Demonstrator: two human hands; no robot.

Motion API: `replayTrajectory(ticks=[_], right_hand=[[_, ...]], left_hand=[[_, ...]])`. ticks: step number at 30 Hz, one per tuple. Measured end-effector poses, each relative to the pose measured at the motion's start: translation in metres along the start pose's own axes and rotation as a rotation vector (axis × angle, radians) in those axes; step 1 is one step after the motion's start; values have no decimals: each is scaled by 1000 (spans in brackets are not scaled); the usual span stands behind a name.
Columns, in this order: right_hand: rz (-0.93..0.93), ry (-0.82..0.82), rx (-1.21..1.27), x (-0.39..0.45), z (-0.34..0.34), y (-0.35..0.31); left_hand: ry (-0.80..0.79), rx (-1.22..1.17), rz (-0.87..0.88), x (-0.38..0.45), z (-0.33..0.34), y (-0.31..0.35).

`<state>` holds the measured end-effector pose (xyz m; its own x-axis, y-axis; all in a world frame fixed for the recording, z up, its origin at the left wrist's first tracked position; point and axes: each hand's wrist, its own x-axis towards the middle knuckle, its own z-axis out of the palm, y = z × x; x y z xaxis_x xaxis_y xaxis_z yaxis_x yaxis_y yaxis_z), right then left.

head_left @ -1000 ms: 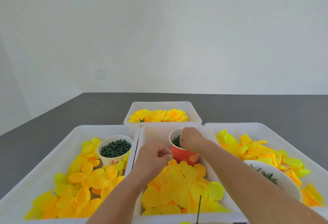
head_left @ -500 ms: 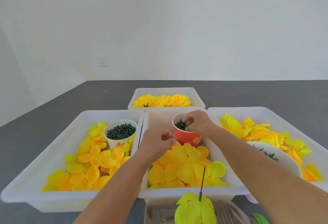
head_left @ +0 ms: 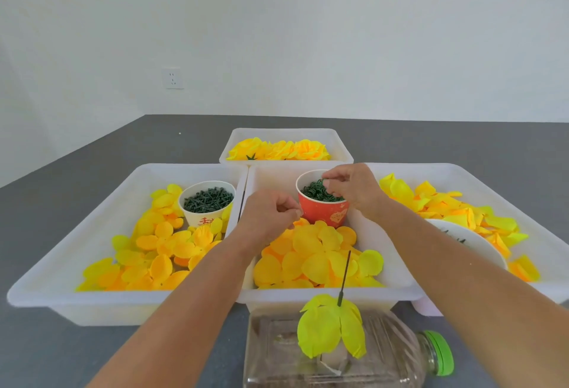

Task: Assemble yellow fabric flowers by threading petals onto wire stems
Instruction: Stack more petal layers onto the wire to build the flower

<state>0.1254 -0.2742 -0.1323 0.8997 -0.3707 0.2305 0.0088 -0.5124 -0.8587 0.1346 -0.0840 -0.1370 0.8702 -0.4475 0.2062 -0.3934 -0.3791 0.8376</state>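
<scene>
Petal trays [head_left: 77, 260], bottle [head_left: 385, 353], finished flowers [head_left: 278, 150]

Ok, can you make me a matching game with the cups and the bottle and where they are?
Things:
1. red paper cup
2. white paper cup
3. clear plastic bottle
4. finished yellow flowers

Places:
A. lying on its side on the grey table, nearest the camera
B. in the far white tray
C. in the left tray, among petals
D. in the middle tray, under the right hand

Pairs: 1-D, 2-C, 3-A, 4-B
</scene>
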Motion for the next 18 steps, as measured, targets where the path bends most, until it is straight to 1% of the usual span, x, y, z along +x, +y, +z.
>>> replayTrajectory(ticks=[4,6,8,13,18], right_hand=[[250,25,540,-21,-12,-14],[380,-20,795,-37,-22,-23],[457,-69,948,-55,-33,-30],[510,-145,1039,-97,-54,-52],[419,-216,965,-129,-65,-67]], left_hand=[[61,-103,20,-7,-5,6],[75,-118,61,-14,-8,11],[76,-117,103,-22,-10,19],[77,-160,174,-46,-13,49],[60,-204,219,-71,-16,72]])
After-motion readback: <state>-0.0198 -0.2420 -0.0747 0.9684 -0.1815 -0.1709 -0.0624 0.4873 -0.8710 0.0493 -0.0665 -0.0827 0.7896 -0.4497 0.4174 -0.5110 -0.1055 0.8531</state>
